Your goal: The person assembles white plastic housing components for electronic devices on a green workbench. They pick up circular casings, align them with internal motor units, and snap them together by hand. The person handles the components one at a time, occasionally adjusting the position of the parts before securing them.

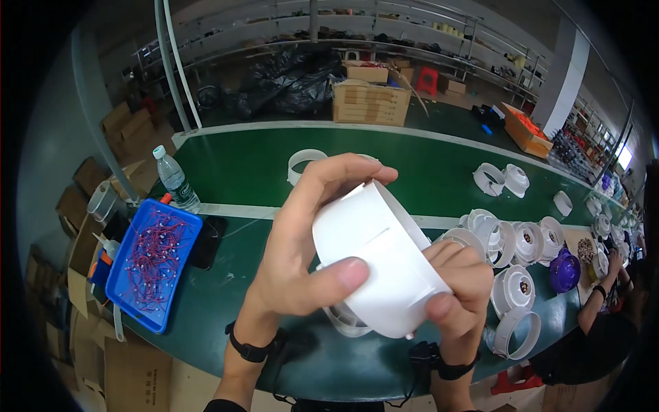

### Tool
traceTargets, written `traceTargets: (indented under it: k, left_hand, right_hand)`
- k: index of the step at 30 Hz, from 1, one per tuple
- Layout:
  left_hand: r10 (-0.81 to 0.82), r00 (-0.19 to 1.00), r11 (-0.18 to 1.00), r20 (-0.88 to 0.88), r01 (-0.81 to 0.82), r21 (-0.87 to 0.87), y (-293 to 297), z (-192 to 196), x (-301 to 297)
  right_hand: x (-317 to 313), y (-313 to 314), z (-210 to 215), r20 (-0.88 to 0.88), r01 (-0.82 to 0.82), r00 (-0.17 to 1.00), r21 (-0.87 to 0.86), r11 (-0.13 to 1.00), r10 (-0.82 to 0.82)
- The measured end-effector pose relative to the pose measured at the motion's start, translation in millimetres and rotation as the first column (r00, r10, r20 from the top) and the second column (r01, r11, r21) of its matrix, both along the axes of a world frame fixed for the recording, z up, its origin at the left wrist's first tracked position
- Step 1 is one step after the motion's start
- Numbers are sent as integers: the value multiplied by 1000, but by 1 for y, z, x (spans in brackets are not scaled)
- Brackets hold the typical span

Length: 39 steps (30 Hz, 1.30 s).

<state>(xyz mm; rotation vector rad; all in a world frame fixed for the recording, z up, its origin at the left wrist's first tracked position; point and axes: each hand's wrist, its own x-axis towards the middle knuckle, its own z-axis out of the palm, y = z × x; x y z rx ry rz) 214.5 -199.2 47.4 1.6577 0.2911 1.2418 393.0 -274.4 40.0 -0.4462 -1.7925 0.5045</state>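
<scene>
Between my two hands, above the green table [247, 288], is a white plastic cylindrical housing [384, 264], tilted with its open rim facing up and to the right. My left hand [292, 247] grips its left side, thumb on the outer wall and fingers over the top rim. On the other side, my right hand [460, 285] closes on the lower right, fingers curled over the edge and thumb against the wall. Another white round part [349, 325] lies beneath the housing, mostly hidden by it. Behind my left hand stands a white ring [299, 158].
Left: a blue tray [159, 323] of red wires, a water bottle [176, 180] and a dark flat object [209, 244]. Right: several white round housings [508, 292], a loose ring [504, 336] and a purple housing [565, 270]. A co-worker's hand [614, 264] is at far right.
</scene>
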Motion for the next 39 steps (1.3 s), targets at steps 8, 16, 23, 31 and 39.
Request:
traceTargets:
  k: [8, 16, 23, 31, 39]
  left_hand:
    - [-43, 997, 988, -58, 51, 147, -5, -3, -17]
    - [-206, 969, 973, -139, 187, -138, -6, 6, -17]
    - [-444, 737, 895, -509, 383, -226, 21, 8, -42]
    - [-398, 614, 830, -682, 557, 17, 24, 2, -41]
    - [-375, 630, 881, -680, 470, -50, 23, 0, -30]
  right_hand:
    - [4, 3, -7, 72, 43, 996, 168, 985, -56]
    - [0, -11, 8, 295, 197, 912, 293, 935, -285]
    - [12, -8, 1, 240, -115, 965, 15, 993, 108]
    - [25, 19, -9, -5, -517, 856, -79, 853, 518]
    - [17, 12, -10, 30, -307, 950, -97, 947, 311]
